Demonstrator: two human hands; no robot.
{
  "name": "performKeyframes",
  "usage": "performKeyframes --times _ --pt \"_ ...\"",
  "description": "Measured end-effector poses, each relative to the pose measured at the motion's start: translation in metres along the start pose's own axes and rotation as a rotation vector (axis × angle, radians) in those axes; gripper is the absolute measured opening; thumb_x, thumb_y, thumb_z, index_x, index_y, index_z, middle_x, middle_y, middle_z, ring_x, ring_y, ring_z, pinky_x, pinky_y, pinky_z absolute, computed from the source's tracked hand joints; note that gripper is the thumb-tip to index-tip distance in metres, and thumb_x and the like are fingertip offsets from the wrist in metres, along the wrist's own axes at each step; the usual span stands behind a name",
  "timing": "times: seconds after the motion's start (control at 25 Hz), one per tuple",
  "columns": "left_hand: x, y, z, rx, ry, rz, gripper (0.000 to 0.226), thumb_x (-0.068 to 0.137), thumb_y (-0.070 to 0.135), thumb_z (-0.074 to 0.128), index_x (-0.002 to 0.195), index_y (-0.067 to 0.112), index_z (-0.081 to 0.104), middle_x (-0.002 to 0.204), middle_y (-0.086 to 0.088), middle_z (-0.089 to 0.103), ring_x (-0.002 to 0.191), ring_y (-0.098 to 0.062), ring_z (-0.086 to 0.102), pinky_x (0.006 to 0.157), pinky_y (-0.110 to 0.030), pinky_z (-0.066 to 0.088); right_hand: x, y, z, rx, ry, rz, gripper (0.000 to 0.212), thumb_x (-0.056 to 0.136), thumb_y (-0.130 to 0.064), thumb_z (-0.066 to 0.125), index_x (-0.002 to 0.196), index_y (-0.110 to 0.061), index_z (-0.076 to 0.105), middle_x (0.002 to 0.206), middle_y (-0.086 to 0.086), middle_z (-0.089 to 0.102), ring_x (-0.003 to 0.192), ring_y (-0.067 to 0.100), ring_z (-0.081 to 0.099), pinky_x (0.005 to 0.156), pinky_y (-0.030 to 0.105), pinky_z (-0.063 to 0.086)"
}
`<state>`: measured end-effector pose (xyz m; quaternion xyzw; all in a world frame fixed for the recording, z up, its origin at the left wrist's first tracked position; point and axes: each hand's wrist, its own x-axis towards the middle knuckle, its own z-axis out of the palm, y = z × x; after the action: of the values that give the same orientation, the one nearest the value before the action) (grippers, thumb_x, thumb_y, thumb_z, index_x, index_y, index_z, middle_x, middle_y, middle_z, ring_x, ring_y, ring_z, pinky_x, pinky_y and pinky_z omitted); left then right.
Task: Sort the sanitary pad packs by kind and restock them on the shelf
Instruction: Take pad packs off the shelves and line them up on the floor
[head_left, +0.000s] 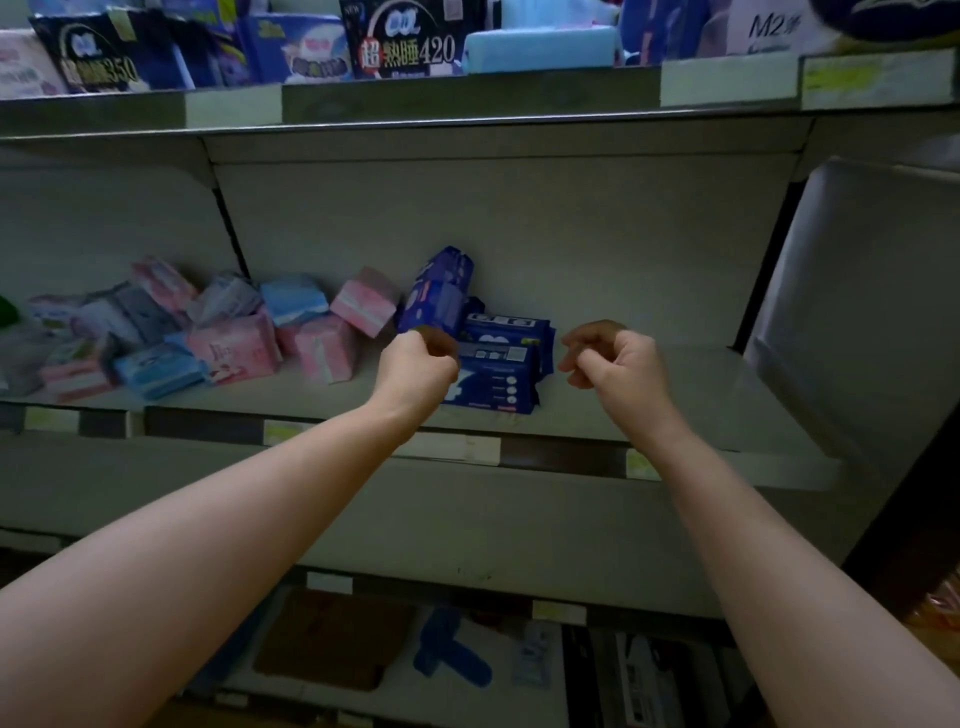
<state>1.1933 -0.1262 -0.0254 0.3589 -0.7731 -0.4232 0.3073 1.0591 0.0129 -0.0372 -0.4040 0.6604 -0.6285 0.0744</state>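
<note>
A dark blue pad pack (439, 296) stands tilted on the middle shelf (649, 400). My left hand (415, 364) pinches its lower edge with curled fingers. Right beside it, more dark blue packs (501, 364) lie flat in a low stack. To the right of that stack my right hand (613, 366) hovers with loosely curled fingers and holds nothing. Further left lies a mixed heap: pink packs (236, 351), light blue packs (293, 299) and pale lilac packs (124, 314).
The upper shelf (467, 96) carries black-and-blue night pad packs (408, 44) and a light blue pack (540, 47). A grey side panel (857, 291) closes the shelf at right. The bottom shelf holds a brown flat item (332, 639) and other goods.
</note>
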Motion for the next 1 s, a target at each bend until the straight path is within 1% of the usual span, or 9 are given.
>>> performKeyframes --times 0.2,0.28,0.36,0.44,0.48,0.6,0.72,0.88,1.0 --pt "0.038 -0.025 0.007 -0.027 -0.024 -0.078 0.016 0.082 0.005 0.056 0.086 0.020 0.057 0.108 -0.016 0.063 0.097 -0.030 0.060 0.088 -0.042 0.052 0.030 0.021 0.017 -0.093 0.004 0.072 0.015 0.091 0.000 0.050 0.088 -0.011 0.060 0.077 -0.001 0.060 0.067 0.005 0.055 0.055 0.004 0.043" --pt "0.054 -0.034 0.007 -0.009 -0.054 -0.095 0.017 0.082 0.004 0.056 0.095 0.015 0.059 0.110 -0.012 0.061 0.099 -0.028 0.059 0.090 -0.043 0.051 0.045 0.034 0.028 -0.172 -0.018 0.091 0.012 0.091 -0.002 0.052 0.091 -0.011 0.060 0.084 0.001 0.061 0.075 0.010 0.057 0.059 0.004 0.043" --pt "0.068 -0.043 0.008 -0.019 -0.082 -0.100 0.025 0.084 0.003 0.056 0.108 0.008 0.057 0.109 -0.011 0.059 0.099 -0.026 0.058 0.091 -0.044 0.050 0.060 0.047 0.042 -0.294 -0.052 0.127 0.013 0.090 -0.005 0.053 0.101 -0.007 0.060 0.094 0.006 0.061 0.088 0.017 0.059 0.069 0.010 0.046" --pt "0.081 -0.051 0.007 -0.017 -0.100 -0.106 0.029 0.085 0.002 0.057 0.114 0.004 0.053 0.109 -0.011 0.057 0.097 -0.024 0.057 0.091 -0.042 0.050 0.077 0.055 0.058 -0.377 -0.093 0.140 0.019 0.091 -0.007 0.054 0.110 -0.004 0.058 0.104 0.012 0.061 0.099 0.024 0.059 0.083 0.023 0.047" --pt "0.088 -0.054 0.006 -0.002 -0.109 -0.104 0.031 0.085 0.003 0.057 0.115 0.004 0.052 0.109 -0.012 0.057 0.098 -0.025 0.057 0.090 -0.042 0.050 0.084 0.056 0.067 -0.396 -0.111 0.133 0.023 0.091 -0.008 0.055 0.114 -0.003 0.056 0.110 0.014 0.059 0.103 0.024 0.057 0.086 0.024 0.045" --pt "0.110 -0.066 0.001 0.012 -0.117 -0.097 0.031 0.085 0.004 0.058 0.115 0.002 0.050 0.110 -0.015 0.056 0.102 -0.029 0.057 0.090 -0.040 0.050 0.113 0.058 0.098 -0.450 -0.138 0.092 0.038 0.091 -0.021 0.058 0.125 -0.005 0.050 0.122 0.016 0.051 0.106 0.023 0.053 0.081 0.018 0.038" --pt "0.125 -0.078 -0.003 -0.032 -0.149 -0.082 0.031 0.085 0.000 0.056 0.116 0.003 0.047 0.104 -0.011 0.056 0.097 -0.026 0.056 0.079 -0.030 0.046 0.140 0.060 0.132 -0.496 -0.180 0.127 0.061 0.089 -0.039 0.059 0.135 -0.006 0.038 0.133 0.015 0.043 0.114 0.024 0.048 0.085 0.023 0.039" --pt "0.138 -0.086 -0.005 -0.104 -0.224 -0.048 0.038 0.088 -0.003 0.053 0.109 0.023 0.035 0.083 0.009 0.048 0.085 -0.013 0.051 0.066 -0.021 0.043 0.165 0.066 0.170 -0.434 -0.178 0.277 0.080 0.083 -0.048 0.063 0.138 -0.003 0.027 0.137 0.016 0.041 0.118 0.029 0.048 0.094 0.038 0.046" --pt "0.147 -0.090 -0.007 -0.103 -0.263 -0.002 0.035 0.088 -0.005 0.050 0.100 0.027 0.039 0.081 0.009 0.049 0.077 -0.010 0.050 0.058 -0.013 0.041 0.172 0.072 0.188 -0.351 -0.124 0.346 0.083 0.080 -0.042 0.069 0.137 -0.002 0.024 0.134 0.017 0.045 0.117 0.030 0.050 0.096 0.045 0.046"
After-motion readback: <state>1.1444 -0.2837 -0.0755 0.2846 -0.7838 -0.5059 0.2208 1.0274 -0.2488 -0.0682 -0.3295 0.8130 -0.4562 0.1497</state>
